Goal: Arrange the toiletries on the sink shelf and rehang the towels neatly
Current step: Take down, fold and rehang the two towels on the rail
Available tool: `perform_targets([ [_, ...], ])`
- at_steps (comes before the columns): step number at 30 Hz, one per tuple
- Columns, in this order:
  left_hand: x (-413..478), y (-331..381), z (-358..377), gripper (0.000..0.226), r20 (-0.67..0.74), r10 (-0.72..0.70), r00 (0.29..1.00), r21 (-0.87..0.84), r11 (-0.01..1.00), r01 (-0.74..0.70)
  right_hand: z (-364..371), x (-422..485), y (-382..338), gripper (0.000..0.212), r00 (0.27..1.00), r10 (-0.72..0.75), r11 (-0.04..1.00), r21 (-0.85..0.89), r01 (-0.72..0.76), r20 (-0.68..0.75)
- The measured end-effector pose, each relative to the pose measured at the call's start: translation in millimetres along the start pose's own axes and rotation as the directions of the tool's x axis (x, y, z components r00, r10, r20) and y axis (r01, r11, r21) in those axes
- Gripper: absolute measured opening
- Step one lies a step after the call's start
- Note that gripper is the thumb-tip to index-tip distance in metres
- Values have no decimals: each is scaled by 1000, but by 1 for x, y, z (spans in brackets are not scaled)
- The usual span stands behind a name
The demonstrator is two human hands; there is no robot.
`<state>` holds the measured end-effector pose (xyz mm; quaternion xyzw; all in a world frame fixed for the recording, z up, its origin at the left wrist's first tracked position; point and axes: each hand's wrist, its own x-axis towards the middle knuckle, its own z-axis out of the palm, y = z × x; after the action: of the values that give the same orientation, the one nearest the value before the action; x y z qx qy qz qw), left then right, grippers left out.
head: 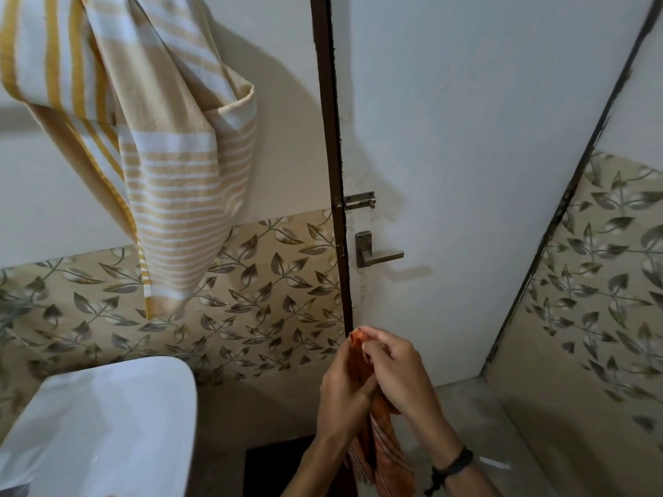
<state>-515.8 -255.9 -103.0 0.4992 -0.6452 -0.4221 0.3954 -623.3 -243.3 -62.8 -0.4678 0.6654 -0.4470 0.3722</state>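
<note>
Between left hand [343, 398] and right hand [400, 376], orange towel [389, 460]

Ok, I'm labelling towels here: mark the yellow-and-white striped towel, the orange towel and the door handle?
yellow-and-white striped cloth towel [179, 181]: head view, middle of its hanging panel.
orange cloth towel [389, 457]: head view, its lower hanging part.
grey metal door handle [382, 255]: head view, on the lever.

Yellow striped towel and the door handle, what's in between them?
In the head view, the dark door frame runs upright between the yellow striped towel and the door handle, with leaf-patterned tiles on the towel's side.
</note>
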Motion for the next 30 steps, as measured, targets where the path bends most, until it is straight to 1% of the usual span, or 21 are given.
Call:
perform_targets([
  [2,1,3,-1,53,-62,2,998,-5,1000,-2,-4,0,-2,42,996,-22,996,-79,29,91],
  [4,1,5,-4,55,-89,29,996,-15,999,-30,-8,0,-2,43,987,-43,993,-104,60,157],
  [6,3,6,-8,51,-93,34,995,-44,998,-38,-16,2,-1,41,982,-54,996,-63,66,181],
  [8,6,3,-11,41,-78,3,997,-108,994,-12,-27,7,1,37,976,-61,998,3,62,208],
  [10,7,1,-13,34,-54,-22,998,-154,988,13,-38,15,10,37,976,-94,995,9,94,196],
  [11,7,1,-14,32,-42,-22,999,-170,985,14,-44,20,16,40,978,-106,992,-43,115,180],
  [12,6,1,-15,31,-26,-20,999,-186,983,14,-49,28,26,44,978,-105,982,-138,131,181],
  [13,6,2,-16,31,-6,-12,1000,-197,980,10,-53,36,35,50,970,-95,957,-248,151,224],
  [14,6,3,-17,30,17,1,1000,-205,979,2,-56,44,47,56,951,-63,926,-338,169,303],
  [15,7,4,-17,28,42,16,999,-211,977,-6,-57,50,59,61,917,-1,905,-389,170,398],
  [16,8,4,-18,26,66,28,997,-219,976,-13,-57,55,69,67,873,64,902,-401,157,484],
  [17,9,6,-19,23,83,35,996,-229,973,-15,-55,58,79,71,825,116,913,-387,131,553],
  [19,11,7,-21,20,91,35,995,-244,970,-12,-50,58,90,77,752,147,946,-313,82,643],
  [20,12,5,-22,21,86,36,996,-245,969,-14,-47,56,93,76,727,148,958,-279,63,671],
  [22,15,2,-27,22,64,30,998,-252,968,-13,-45,54,101,62,697,109,978,-203,53,708],
  [24,17,-2,-33,20,47,21,999,-281,960,-7,-44,53,113,51,708,66,993,-118,25,703],
  [26,21,-6,-41,24,19,5,1000,-273,962,1,-49,52,122,44,767,27,997,-72,25,641],
  [27,22,-8,-45,26,-4,-12,1000,-263,965,10,-53,51,123,34,806,-4,995,-77,61,592],
  [28,24,-10,-48,27,-27,-31,999,-263,965,23,-56,51,122,20,847,-42,988,-105,116,531],
  [29,25,-12,-50,25,-52,-48,997,-262,964,33,-60,52,119,8,885,-73,974,-158,162,459],
  [30,27,-13,-51,25,-78,-60,995,-265,964,37,-63,55,118,9,920,-99,953,-230,197,379],
])
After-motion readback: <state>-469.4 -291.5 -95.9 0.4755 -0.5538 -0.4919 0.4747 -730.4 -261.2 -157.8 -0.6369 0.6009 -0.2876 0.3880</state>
